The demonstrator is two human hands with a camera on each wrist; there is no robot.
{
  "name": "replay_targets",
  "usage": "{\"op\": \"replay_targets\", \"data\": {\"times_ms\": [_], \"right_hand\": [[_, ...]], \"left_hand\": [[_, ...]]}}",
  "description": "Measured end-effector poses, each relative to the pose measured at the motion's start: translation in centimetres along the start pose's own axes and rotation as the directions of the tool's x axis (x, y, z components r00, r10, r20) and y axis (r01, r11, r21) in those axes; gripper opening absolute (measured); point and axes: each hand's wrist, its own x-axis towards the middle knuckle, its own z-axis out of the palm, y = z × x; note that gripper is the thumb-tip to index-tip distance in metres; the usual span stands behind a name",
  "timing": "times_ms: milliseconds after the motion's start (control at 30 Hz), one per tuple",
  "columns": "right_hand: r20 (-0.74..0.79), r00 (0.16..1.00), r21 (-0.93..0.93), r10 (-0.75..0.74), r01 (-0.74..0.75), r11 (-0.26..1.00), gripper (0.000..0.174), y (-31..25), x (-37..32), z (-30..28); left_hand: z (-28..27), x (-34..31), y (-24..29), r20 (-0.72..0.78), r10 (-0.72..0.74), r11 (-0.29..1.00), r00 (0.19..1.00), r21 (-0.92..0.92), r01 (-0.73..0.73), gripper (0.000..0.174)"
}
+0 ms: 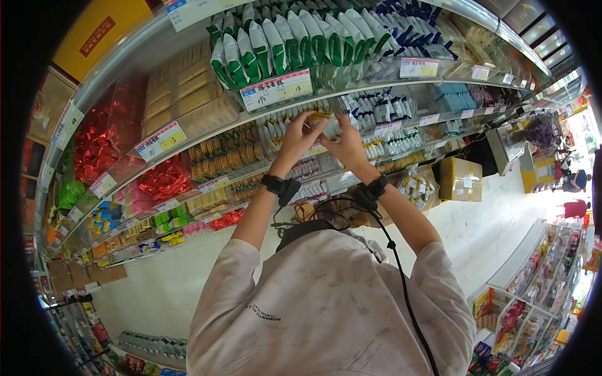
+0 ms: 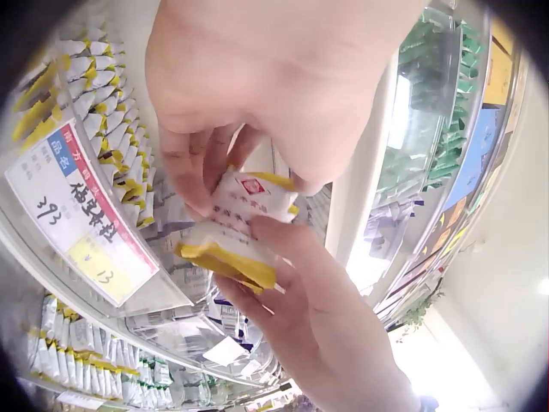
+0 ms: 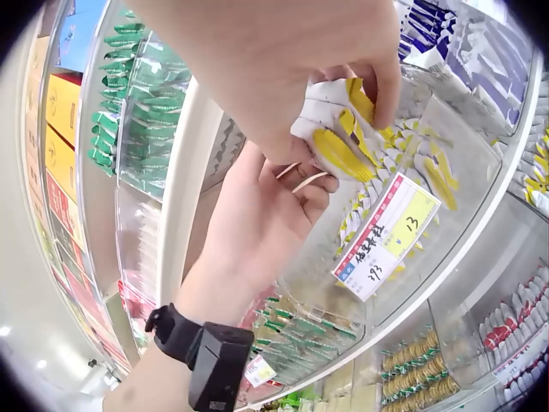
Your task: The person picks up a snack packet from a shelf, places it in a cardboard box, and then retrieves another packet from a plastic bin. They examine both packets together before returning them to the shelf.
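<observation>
Both hands meet at a small wrapped snack packet [image 2: 244,213], white with yellow ends and a red diamond mark. In the left wrist view, my right thumb lies across its printed face while the other right fingers are beneath it. My left hand [image 1: 293,144] pinches its upper end, fingers and thumb at opposite corners. Seen from the right wrist, a few white-and-yellow packets [image 3: 343,129] sit together in my right hand [image 1: 347,147]. Below the hands is a clear bin of matching packets [image 3: 437,176], fronted by a price tag [image 3: 390,236] marked 13.
Over the hands runs a shelf edge [image 1: 219,135], with green-and-white packets [image 1: 295,41] above it. Cookies [image 1: 226,160] and red foil packets [image 1: 164,178] fill bins to the left. Cardboard boxes [image 1: 461,178] stand at right on the floor. A cable [image 1: 404,282] runs down the person's back.
</observation>
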Motion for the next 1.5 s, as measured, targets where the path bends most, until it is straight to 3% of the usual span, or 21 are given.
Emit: {"op": "replay_targets", "data": {"times_ms": [100, 200, 300, 400, 500, 700, 800, 900, 1033, 1133, 1200, 1300, 1500], "right_hand": [[-0.126, 0.985, -0.180, -0.121, 0.097, 0.979, 0.069, 1.7, 0.7, -0.9], [-0.181, 0.981, -0.142, -0.068, 0.043, 0.989, 0.069, 1.5, 1.1, -2.7], [-0.231, 0.967, -0.135, -0.107, 0.077, 0.988, 0.068, 2.7, 1.3, -3.1], [-0.187, 0.982, -0.061, 0.027, -0.039, 0.997, 0.068, 0.9, 0.9, -3.5], [-0.217, 0.975, 0.055, 0.057, -0.046, 0.997, 0.068, 1.7, 0.7, -3.0], [-0.202, 0.975, 0.022, 0.090, -0.087, 0.996, 0.067, 2.1, 0.1, -3.4], [-0.202, 0.974, 0.014, 0.106, -0.105, 0.994, 0.067, 1.4, -0.3, -3.7], [-0.217, 0.974, -0.119, 0.069, -0.097, 0.988, 0.068, 1.5, -0.3, -3.4], [-0.204, 0.970, -0.270, -0.135, 0.076, 0.960, 0.066, 1.2, 0.7, -2.0], [-0.152, 0.972, -0.361, -0.182, 0.117, 0.925, 0.066, 0.3, 2.3, -1.0], [-0.118, 0.961, -0.446, -0.249, 0.173, 0.878, 0.066, -0.5, 3.2, -0.4], [0.011, 0.954, -0.556, -0.299, 0.254, 0.792, 0.062, -1.1, 4.3, 0.4], [0.141, 0.896, -0.764, -0.422, 0.369, 0.529, 0.053, 1.9, 5.7, 1.8]], "left_hand": [[-0.3, 0.8, -0.8, -0.038, -0.045, 0.981, 0.998, -0.189, 0.037, 0.043], [-0.5, 2.5, -3.4, -0.130, 0.204, 0.934, 0.970, 0.323, -0.153, 0.033], [0.1, 4.1, -4.2, -0.007, 0.339, 0.762, 0.941, 0.589, -0.270, 0.028], [1.4, 6.2, -5.7, 0.250, 0.380, 0.668, 0.891, 0.592, -0.451, 0.030], [2.8, 7.8, -6.9, 0.520, 0.182, 0.606, 0.835, 0.609, -0.512, 0.033], [3.9, 8.1, -9.5, 0.431, 0.284, 0.439, 0.857, 0.736, -0.515, 0.022], [3.3, 8.1, -9.8, 0.366, 0.238, 0.439, 0.900, 0.786, -0.436, 0.014], [2.5, 7.9, -9.2, 0.394, 0.191, 0.480, 0.899, 0.761, -0.436, 0.013], [2.6, 7.7, -9.6, 0.359, 0.225, 0.462, 0.906, 0.779, -0.424, 0.010], [2.7, 7.4, -9.4, 0.318, 0.201, 0.450, 0.927, 0.810, -0.376, 0.011], [2.5, 6.7, -9.4, 0.242, 0.239, 0.436, 0.940, 0.839, -0.327, 0.016], [2.0, 5.9, -9.2, 0.166, 0.339, 0.412, 0.926, 0.859, -0.305, 0.010], [1.4, 4.7, -9.6, 0.146, 0.338, 0.493, 0.930, 0.814, -0.307, 0.014]]}}
